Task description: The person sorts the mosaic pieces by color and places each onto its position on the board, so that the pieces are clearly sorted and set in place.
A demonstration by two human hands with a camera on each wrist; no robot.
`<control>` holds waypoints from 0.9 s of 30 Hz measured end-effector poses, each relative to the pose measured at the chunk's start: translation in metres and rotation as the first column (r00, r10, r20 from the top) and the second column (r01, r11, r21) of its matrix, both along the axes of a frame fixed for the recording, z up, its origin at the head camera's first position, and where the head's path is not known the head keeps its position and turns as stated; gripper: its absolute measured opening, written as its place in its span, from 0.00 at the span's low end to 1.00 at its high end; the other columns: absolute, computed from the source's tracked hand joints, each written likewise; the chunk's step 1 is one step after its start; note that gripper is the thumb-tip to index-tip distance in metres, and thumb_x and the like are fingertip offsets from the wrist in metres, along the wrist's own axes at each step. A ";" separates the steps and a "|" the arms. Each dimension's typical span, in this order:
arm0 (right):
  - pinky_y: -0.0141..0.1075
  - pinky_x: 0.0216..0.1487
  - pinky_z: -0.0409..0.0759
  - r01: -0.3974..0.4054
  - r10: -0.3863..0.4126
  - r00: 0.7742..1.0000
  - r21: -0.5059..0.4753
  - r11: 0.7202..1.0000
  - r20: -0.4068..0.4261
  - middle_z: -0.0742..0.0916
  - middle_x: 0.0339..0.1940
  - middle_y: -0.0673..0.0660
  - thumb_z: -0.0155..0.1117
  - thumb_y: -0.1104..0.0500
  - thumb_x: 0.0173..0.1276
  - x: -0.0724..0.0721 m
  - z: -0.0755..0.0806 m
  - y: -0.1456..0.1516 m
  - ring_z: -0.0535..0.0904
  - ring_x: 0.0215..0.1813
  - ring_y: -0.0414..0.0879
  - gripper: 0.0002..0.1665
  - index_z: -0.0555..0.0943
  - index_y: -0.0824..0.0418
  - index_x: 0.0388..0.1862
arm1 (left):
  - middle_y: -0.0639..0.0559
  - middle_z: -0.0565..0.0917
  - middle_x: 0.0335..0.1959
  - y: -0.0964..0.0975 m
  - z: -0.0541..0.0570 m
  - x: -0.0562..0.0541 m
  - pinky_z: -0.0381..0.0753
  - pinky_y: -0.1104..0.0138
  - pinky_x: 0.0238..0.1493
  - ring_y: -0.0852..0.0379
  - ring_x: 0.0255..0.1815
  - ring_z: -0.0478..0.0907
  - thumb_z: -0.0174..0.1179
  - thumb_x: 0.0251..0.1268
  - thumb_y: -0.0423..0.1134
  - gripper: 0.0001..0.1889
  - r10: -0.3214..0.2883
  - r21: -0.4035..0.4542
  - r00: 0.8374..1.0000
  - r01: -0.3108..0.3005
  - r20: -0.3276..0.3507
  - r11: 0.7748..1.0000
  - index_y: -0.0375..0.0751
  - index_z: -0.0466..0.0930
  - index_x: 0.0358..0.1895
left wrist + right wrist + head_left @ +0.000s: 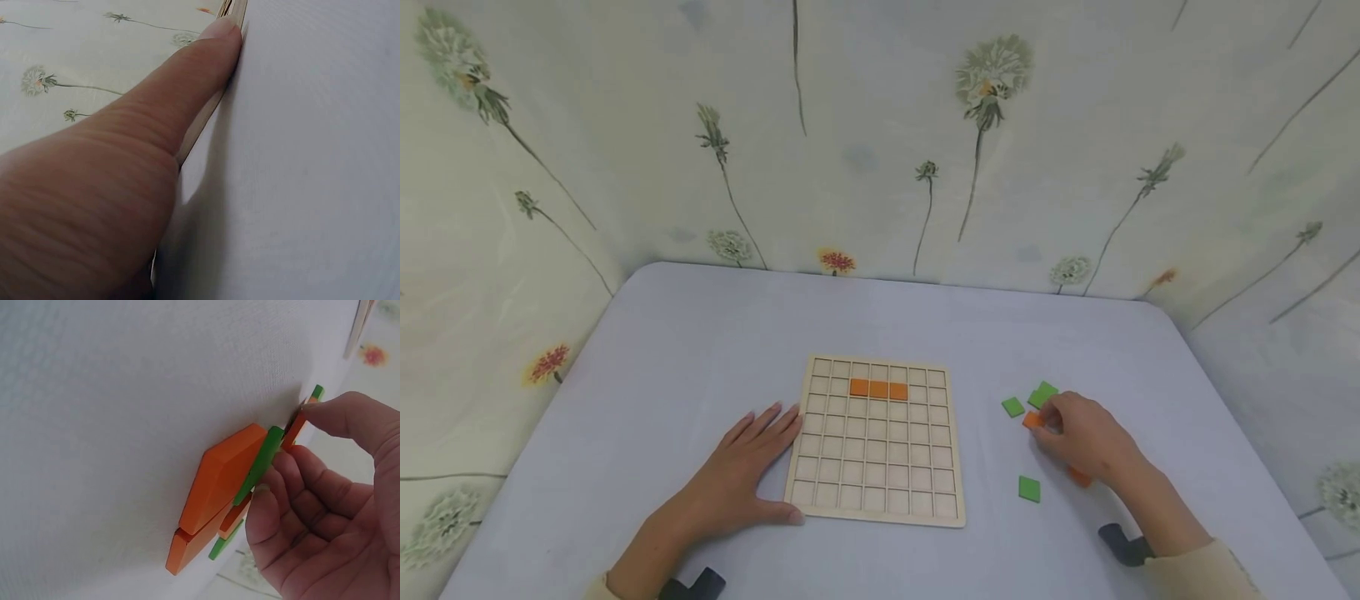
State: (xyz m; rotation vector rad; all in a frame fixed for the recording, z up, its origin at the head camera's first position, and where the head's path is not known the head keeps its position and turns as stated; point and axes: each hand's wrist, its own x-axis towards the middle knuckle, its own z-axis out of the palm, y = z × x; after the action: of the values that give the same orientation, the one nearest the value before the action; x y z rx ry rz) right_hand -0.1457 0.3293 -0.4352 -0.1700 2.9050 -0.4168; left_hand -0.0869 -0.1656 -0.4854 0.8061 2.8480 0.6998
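A wooden grid board [880,520] lies on the table, with a row of three orange square tiles [878,389] in its second row from the top. My left hand [737,467] rests flat by the board's left side, fingers spread, fingertips at the edge and thumb near the lower left corner. In the left wrist view the thumb [181,81] lies along the board's edge. To the right of the board, my right hand [1086,433] pinches an orange square tile [297,428] between thumb and fingers, low among loose tiles. Its other fingers are curled beside a green tile [259,464].
Loose green tiles [1012,407] lie near the right hand, one green tile [1029,489] closer to the front. Another orange tile [1080,477] shows partly from under the hand. A white cloth [737,325] covers the table; flowered fabric [880,150] hangs behind it.
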 end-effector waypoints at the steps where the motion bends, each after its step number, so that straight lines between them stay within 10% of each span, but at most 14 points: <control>1: 0.52 0.45 0.85 -0.001 0.001 1.000 -0.004 1.000 0.002 0.86 0.40 0.58 0.74 0.57 0.66 0.000 0.000 0.000 0.80 0.41 0.52 0.17 0.84 0.69 0.46 | 0.55 0.53 0.86 0.000 0.000 0.000 0.40 0.50 0.84 0.50 0.86 0.43 0.72 0.48 0.74 0.64 0.000 -0.003 1.000 0.000 -0.001 1.000 0.44 0.56 0.84; 27: 0.46 0.43 0.83 -0.020 0.018 1.000 -0.077 0.997 -0.025 0.86 0.40 0.56 0.74 0.59 0.65 0.002 0.001 -0.005 0.79 0.41 0.50 0.17 0.84 0.68 0.48 | 0.56 0.52 0.86 0.000 -0.001 -0.001 0.41 0.50 0.84 0.50 0.87 0.43 0.73 0.47 0.74 0.64 -0.001 -0.004 1.000 0.001 0.003 1.000 0.45 0.55 0.85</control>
State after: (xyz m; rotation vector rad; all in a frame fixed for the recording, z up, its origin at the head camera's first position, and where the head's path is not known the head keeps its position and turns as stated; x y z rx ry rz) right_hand -0.1439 0.3245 -0.4346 -0.2160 2.9104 -0.5278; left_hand -0.0881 -0.1655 -0.4868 0.8059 2.8451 0.6950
